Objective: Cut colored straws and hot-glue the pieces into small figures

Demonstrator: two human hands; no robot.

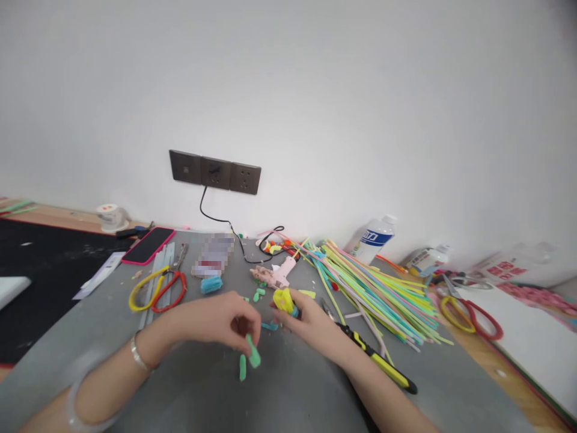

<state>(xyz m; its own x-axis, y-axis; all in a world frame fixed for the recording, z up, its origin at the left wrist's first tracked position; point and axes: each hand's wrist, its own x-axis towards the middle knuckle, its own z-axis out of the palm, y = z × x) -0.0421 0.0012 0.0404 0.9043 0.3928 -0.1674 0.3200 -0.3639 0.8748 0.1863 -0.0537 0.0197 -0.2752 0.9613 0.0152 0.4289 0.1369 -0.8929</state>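
My left hand (229, 322) pinches a short green piece of pipe cleaner (253, 353) between thumb and fingers. Just below it, a second green piece (243, 367) lies on the grey table. In my right hand (311, 319) is a small yellow and blue pipe-cleaner figure (283, 298), its lower part hidden by the fingers. A blue scrap (270, 326) lies between the hands. Behind them rests a pink glue gun (279, 273) with small green bits (258, 294) near its nozzle. Pliers with yellow-black handles (383, 364) lie beside my right forearm.
Many coloured pipe cleaners (378, 288) spread to the right, near a white bottle (373, 237). Red-and-yellow scissors (164, 288) and a phone (148, 245) are on the left; more scissors (471, 316) lie far right. A black cord (216, 218) runs to the wall socket (216, 172).
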